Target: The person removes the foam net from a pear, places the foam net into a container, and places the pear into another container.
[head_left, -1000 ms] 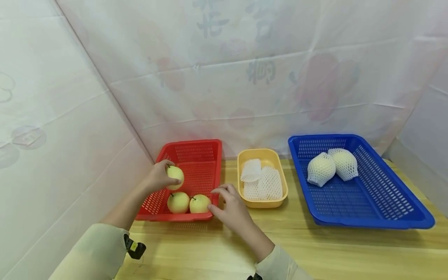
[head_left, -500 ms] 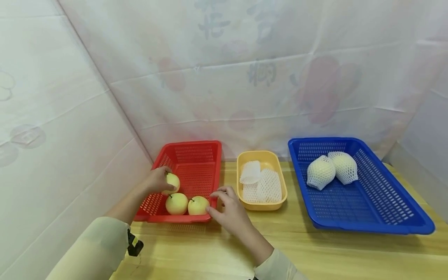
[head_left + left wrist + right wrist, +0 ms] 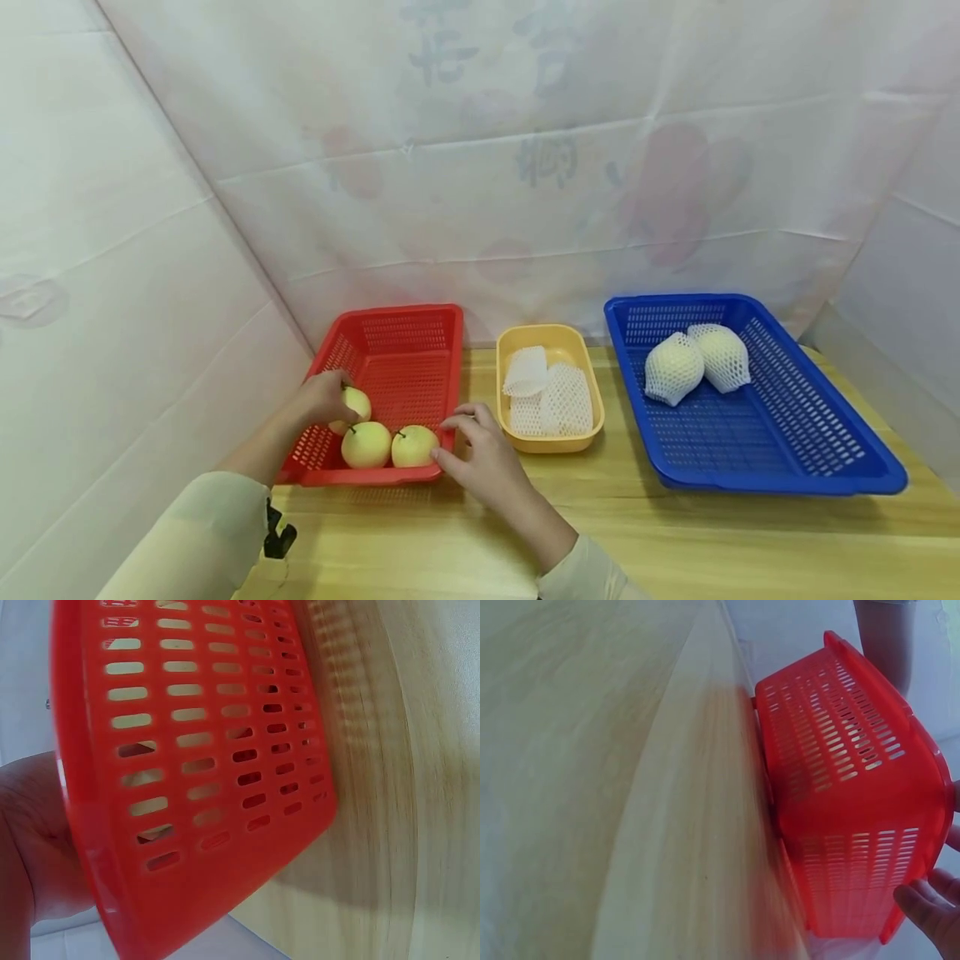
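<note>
Left hand [image 3: 324,396] is bent round one pear [image 3: 358,402], with the thumb on the near side, so I judge that it grasps this fruit. The pear is low inside the red basket [image 3: 408,312], close to the left wall and just behind a middle pear [image 3: 367,445]. My left wrist view shows mostly the slotted outside of the basket, which hides the fingers; I cannot tell if the fruit touches the bottom.

To do this step well, I would want soft, even pressure, because such skin probably bruises easily. I would also guide the pear clear of its neighbour and of the wall, and loosen the fingers only when the basket bears the weight.

Beside the middle one, a right pear [image 3: 414,447] is in the near right corner. There the right hand [image 3: 486,458] has its fingers parted and slightly bent, with no fruit in them. Its tips seem to touch the rim, but how firmly I cannot tell. Light contact should be enough to steady the basket.

Farther right, the yellow tray [image 3: 597,417] holds white foam nets [image 3: 566,400], and the blue basket [image 3: 750,482] holds two netted fruits [image 3: 674,367], side by side.
</note>
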`<state>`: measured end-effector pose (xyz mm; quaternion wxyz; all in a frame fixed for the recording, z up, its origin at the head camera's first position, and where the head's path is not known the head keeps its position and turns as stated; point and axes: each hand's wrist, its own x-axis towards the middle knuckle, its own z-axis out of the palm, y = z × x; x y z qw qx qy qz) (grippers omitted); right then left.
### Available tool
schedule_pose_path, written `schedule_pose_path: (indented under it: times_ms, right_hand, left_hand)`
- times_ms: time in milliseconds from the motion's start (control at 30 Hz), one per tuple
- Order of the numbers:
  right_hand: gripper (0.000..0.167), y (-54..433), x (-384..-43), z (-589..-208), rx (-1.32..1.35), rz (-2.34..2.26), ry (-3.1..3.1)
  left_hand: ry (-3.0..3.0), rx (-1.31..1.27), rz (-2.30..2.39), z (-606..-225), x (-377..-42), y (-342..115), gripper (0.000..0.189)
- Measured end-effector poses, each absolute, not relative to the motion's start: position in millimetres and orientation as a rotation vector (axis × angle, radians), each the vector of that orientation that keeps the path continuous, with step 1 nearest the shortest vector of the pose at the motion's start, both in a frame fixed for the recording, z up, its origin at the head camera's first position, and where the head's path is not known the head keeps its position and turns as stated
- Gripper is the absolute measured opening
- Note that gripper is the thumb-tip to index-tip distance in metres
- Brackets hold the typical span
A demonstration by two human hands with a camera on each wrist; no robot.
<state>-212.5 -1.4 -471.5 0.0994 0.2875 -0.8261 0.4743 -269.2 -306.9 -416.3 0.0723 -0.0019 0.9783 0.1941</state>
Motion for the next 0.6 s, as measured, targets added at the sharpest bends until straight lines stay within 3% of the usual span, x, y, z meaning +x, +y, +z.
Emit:
schedule_pose_path:
  times_ms: [600]
  right_hand:
    - [0.034, -1.7, -213.3, -472.9, 0.847, 1.4, -2.441]
  left_hand:
    - [2.875, 0.026, 0.672, -408.6, -264.0, -306.7, 0.061]
